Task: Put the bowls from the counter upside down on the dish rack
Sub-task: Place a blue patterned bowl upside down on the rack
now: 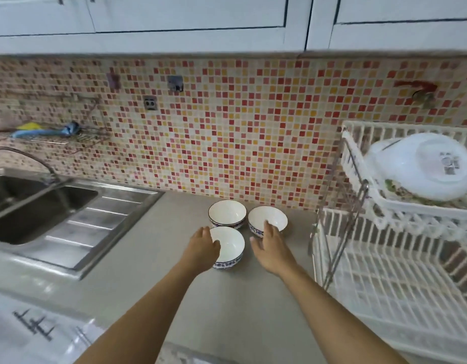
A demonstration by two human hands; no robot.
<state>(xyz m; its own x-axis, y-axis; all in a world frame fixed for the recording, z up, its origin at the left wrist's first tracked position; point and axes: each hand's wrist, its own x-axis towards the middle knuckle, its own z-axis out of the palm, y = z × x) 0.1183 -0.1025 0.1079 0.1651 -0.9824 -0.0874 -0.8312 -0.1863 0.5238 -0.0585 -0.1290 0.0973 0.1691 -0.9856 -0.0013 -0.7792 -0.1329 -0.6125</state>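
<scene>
Three white bowls with blue patterned bands stand upright on the grey counter: a back left bowl (227, 213), a back right bowl (269, 218) and a near bowl (231, 245). My left hand (202, 249) lies over the near bowl's left rim; whether it grips is unclear. My right hand (270, 245) hovers with fingers spread, its fingertips at the front rim of the back right bowl. The white two-tier dish rack (384, 279) stands to the right of the bowls.
The rack's upper tier (410, 208) holds an upturned white dish (424, 166). A steel double sink (43, 206) with a tap (25, 158) and draining board lies at the left. A mosaic tiled wall (227, 127) backs the counter, and cupboards hang above.
</scene>
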